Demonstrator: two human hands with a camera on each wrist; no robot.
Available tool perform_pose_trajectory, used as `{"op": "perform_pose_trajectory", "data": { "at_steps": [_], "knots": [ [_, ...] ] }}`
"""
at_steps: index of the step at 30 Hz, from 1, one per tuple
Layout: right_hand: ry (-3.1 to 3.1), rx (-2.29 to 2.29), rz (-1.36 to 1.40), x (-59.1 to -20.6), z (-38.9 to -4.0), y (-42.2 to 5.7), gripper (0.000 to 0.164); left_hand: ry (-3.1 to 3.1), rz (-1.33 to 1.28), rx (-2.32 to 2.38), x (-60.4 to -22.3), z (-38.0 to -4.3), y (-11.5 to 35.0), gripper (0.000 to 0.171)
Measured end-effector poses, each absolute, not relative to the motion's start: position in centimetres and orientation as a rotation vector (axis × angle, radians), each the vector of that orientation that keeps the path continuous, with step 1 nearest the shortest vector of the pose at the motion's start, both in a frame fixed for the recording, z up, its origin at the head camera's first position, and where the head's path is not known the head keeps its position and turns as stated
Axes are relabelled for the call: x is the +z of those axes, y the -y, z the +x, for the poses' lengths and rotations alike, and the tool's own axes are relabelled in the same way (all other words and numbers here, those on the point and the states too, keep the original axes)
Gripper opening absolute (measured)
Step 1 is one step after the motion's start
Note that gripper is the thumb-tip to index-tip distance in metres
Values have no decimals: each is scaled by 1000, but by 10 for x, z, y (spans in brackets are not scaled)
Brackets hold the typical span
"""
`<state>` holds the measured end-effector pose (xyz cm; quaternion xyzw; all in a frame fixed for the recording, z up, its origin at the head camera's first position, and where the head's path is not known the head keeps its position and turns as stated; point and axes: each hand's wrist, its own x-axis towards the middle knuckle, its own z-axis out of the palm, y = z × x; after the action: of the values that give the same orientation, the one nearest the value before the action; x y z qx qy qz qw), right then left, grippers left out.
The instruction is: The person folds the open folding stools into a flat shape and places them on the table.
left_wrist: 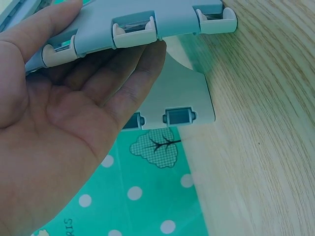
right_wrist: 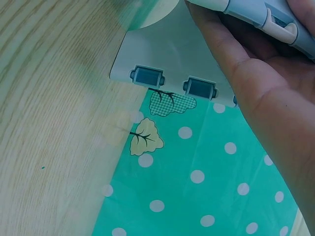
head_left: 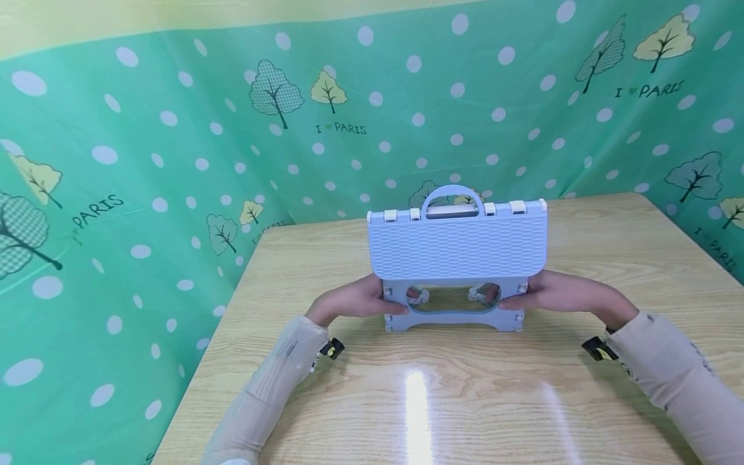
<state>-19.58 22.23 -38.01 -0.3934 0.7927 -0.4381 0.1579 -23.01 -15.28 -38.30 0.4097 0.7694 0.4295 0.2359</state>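
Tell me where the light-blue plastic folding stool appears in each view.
Head: stool, just right of centre.
Left wrist: stool, across the upper part from the left edge.
Right wrist: stool, across the upper part to the right edge.
Shared landmark: green, white-dotted fabric backdrop.
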Motion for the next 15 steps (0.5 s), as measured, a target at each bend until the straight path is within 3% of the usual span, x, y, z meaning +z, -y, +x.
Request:
{"op": "perform_pose_trajectory", "data": {
  "at_steps": [15],
  "knots": [
    [-2225,-1267,-1139,-381,-197,-223,60,-2114,1136,1171,-381,-229,152,91]
  ]
}}
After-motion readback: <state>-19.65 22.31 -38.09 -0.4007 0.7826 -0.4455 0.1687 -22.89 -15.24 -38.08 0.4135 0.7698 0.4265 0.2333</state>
